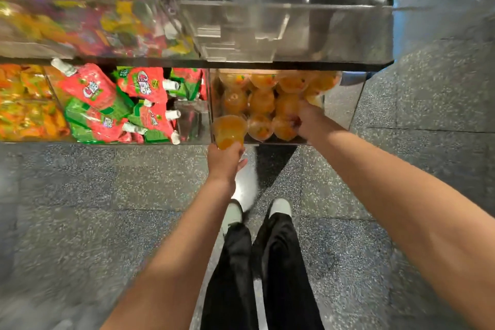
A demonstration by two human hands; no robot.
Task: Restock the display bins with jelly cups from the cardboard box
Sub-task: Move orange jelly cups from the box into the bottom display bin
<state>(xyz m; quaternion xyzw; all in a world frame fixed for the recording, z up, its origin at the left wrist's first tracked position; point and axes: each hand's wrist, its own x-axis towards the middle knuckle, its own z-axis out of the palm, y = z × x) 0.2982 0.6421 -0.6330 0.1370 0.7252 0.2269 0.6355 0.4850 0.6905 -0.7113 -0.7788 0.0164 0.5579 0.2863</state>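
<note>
Left hand (225, 162) grips an orange jelly cup (229, 131) at the clear bin's (214, 104) front lip, centre frame. Right hand (308, 120) reaches among the stacked cups (261, 103), grip hidden. Best lift over the lip and seat it in a gap, gently.

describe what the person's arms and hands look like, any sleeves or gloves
Both forearms are bare right up to the edge of the picture, with no sleeve in view. The left hand and right hand wear no gloves. No watch, ring or wristband shows on either one, though the right hand's fingers are partly hidden among the cups.
</note>
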